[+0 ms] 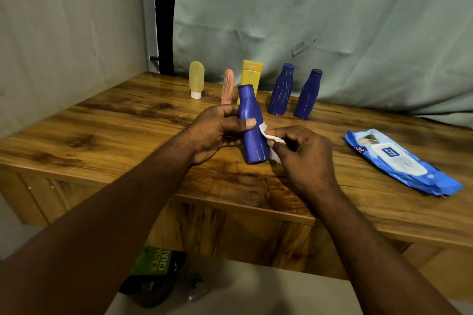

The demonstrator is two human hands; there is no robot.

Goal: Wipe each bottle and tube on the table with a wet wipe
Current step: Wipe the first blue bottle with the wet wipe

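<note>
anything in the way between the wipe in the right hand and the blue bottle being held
Nothing visible does. The right hand pinches the wet wipe directly against the side of the blue bottle, which the left hand grips higher up, just above where the wipe touches.

Glossy wood-grain table (pixel 107 120) — smooth blue plastic bottle (pixel 252 133), shiny crinkled wipes pack (pixel 401 161).
</note>
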